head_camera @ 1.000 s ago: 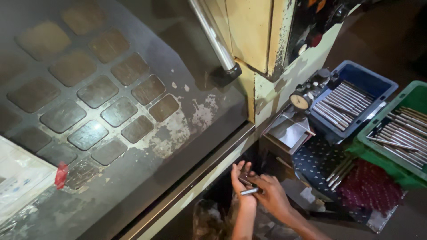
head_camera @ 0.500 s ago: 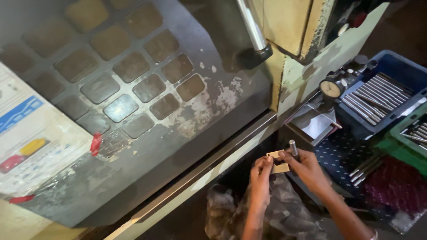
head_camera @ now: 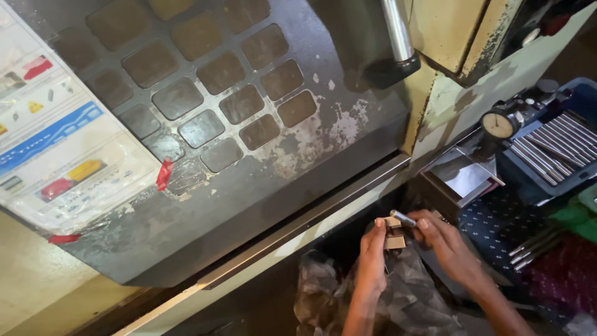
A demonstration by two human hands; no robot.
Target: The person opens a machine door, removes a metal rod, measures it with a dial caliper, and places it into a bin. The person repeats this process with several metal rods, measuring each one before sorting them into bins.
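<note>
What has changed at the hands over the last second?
The right hand has raised the small metal rod, and the left hand now holds a small tan block against it. Both hands stay together in front of the machine. The blue tray of rods is untouched.

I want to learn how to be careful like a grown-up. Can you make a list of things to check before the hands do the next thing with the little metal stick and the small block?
1. Both hands on the work: ok. The left hand pinches the small tan block and the right hand holds the short metal pin.
2. Pin meets the block: ok, its end touches the block's top.
3. Pin straight in the block: cannot tell, too small and partly hidden.
4. Cloth underneath to catch a drop: ok, a crumpled grey cloth lies below.
5. Spare rods nearby: ok, metal rods fill the blue tray.
6. Dial gauge reading: cannot tell.
</note>
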